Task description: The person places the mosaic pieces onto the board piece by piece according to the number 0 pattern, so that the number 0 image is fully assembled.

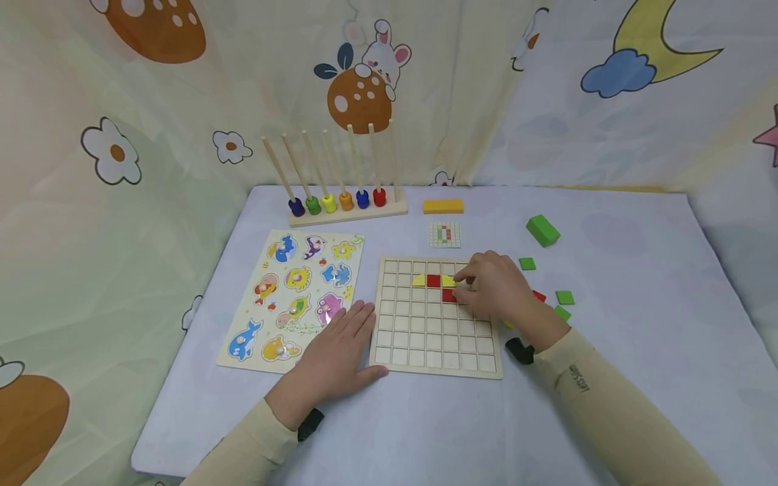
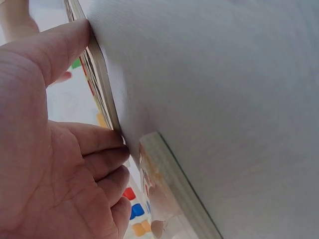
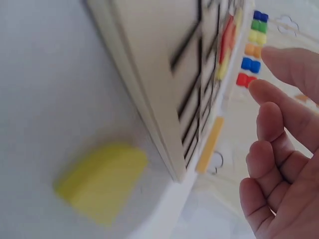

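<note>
A wooden grid board (image 1: 419, 341) lies on the table. In its upper rows sit a yellow tile (image 1: 419, 280), a red tile (image 1: 433, 281), another yellow tile (image 1: 448, 280) and a red tile (image 1: 448, 295) one row lower. My right hand (image 1: 498, 287) is over the board's upper right, fingertips right at the second yellow tile. The right wrist view shows its thumb and fingers loosely bent, with nothing between them. With fingers extended, my left hand (image 1: 337, 354) rests along the board's left edge, its thumb at the lower left corner.
An animal puzzle board (image 1: 234, 361) lies left, partly under my left hand. Behind stand a peg rack (image 1: 349, 214), an orange block (image 1: 443, 206) and a small pattern card (image 1: 445, 235). Rightward are a green block (image 1: 543, 231), several loose tiles and a curved yellow piece (image 3: 102, 181).
</note>
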`<state>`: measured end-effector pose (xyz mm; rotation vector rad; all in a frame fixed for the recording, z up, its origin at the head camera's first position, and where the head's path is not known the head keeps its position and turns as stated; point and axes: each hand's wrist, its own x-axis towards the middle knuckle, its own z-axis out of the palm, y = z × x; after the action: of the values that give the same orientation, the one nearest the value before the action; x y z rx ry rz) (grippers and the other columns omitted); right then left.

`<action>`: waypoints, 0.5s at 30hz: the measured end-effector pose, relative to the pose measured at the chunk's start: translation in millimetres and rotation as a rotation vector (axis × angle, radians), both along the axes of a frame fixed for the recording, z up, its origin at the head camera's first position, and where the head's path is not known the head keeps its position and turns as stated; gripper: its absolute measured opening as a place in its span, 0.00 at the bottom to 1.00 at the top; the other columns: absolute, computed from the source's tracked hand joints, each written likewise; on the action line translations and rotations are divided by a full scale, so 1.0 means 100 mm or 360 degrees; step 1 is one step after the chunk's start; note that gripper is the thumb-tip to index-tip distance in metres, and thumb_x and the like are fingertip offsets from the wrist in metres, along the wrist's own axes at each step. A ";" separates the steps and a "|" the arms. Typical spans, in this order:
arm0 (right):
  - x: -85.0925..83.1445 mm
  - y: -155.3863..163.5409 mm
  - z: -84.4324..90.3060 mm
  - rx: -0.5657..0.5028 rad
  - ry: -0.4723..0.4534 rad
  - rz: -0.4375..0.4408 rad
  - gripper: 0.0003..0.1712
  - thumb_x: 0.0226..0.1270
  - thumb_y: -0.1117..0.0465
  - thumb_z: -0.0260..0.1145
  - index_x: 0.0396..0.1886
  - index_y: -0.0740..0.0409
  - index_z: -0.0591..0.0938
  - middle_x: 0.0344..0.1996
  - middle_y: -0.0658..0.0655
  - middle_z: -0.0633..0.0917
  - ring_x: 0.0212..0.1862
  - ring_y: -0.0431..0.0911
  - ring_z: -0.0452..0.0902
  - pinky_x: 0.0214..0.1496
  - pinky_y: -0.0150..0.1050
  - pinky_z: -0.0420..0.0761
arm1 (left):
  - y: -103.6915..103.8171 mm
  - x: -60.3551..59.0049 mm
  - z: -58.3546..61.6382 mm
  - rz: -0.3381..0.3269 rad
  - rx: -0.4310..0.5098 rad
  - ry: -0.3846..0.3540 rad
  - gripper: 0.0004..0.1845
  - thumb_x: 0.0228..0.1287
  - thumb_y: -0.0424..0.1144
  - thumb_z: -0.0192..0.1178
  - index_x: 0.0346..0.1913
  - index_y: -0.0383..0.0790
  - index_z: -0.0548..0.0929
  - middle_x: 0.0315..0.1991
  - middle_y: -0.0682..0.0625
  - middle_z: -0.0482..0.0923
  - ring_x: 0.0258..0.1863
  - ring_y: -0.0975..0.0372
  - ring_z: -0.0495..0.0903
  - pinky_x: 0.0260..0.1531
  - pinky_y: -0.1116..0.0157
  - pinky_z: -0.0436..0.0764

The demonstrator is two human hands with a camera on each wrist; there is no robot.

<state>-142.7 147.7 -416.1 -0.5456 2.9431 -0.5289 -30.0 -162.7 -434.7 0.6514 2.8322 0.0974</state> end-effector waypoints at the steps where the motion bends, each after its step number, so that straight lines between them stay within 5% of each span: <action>1: 0.00 0.03 0.02 -0.0023 0.0002 -0.0017 0.14 0.63 0.52 0.75 0.47 0.50 0.94 0.37 0.49 0.86 0.42 0.49 0.75 0.47 0.45 0.73 | 0.00 0.00 0.00 0.0001 0.0000 0.0003 0.56 0.65 0.71 0.62 0.84 0.40 0.56 0.86 0.47 0.51 0.87 0.53 0.47 0.86 0.53 0.51; 6: -0.01 0.16 0.10 -0.0076 0.0045 -0.0061 0.14 0.66 0.52 0.75 0.48 0.51 0.93 0.36 0.51 0.86 0.46 0.51 0.75 0.53 0.51 0.73 | 0.00 0.00 0.00 0.0000 0.0006 0.0008 0.56 0.65 0.71 0.62 0.84 0.40 0.56 0.86 0.47 0.51 0.87 0.53 0.47 0.86 0.53 0.52; 15: 0.01 0.30 0.23 -0.0162 0.0170 -0.0133 0.15 0.66 0.52 0.75 0.50 0.52 0.92 0.37 0.55 0.85 0.46 0.53 0.76 0.49 0.50 0.74 | 0.00 0.00 -0.01 -0.0003 0.0005 0.0005 0.56 0.65 0.71 0.62 0.84 0.40 0.56 0.86 0.46 0.50 0.87 0.53 0.47 0.86 0.53 0.51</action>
<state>-141.4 177.4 -393.5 -0.4771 3.0647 -0.6827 -30.5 -163.0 -435.5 0.6558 2.8347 0.1004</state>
